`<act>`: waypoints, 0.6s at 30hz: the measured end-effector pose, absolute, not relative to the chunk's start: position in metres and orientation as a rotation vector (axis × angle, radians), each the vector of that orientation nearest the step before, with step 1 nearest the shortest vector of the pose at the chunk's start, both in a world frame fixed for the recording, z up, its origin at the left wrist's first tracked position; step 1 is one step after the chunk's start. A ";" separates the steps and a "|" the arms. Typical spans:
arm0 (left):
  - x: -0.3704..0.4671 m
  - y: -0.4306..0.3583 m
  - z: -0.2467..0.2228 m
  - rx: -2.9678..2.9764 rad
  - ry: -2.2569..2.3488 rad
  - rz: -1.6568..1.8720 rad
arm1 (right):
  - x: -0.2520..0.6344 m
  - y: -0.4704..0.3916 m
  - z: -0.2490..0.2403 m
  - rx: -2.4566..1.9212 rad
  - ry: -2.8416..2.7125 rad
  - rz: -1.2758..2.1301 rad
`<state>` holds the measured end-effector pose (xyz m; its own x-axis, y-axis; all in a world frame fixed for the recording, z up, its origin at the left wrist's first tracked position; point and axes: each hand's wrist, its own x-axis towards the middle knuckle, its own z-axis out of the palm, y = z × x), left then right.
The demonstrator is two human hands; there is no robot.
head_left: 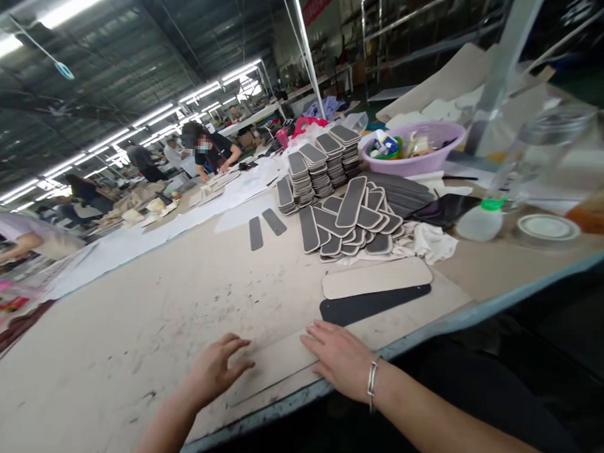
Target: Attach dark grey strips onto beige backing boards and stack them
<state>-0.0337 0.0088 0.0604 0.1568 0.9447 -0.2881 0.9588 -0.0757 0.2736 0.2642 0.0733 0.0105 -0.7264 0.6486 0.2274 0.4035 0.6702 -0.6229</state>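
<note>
A long beige strip [281,359] lies along the table's near edge. My right hand [341,358], with a silver bracelet at the wrist, rests flat on its right end, fingers spread. At the strip's left end my left hand [220,370] hovers or lightly touches with thumb and fingers apart, holding nothing. Just beyond my right hand lie a dark rounded strip [373,304] and, partly over it, a beige rounded one [377,278].
Grey rounded pieces lie in a loose pile [350,208], with neat stacks [309,173] behind. A purple basin [409,166], a green-capped bottle [480,221] and a round lid [547,228] stand at the right. Across the table a masked person [212,149] handles pieces.
</note>
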 end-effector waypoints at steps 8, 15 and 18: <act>-0.042 0.177 0.051 2.246 2.421 -0.138 | 0.254 0.072 -0.012 -0.881 -2.597 0.785; -0.063 0.293 0.008 2.166 2.526 -0.351 | 0.253 0.072 -0.001 -0.818 -2.484 0.873; -0.068 0.318 -0.004 2.161 2.499 -0.443 | 0.249 0.077 -0.010 -0.746 -2.483 0.882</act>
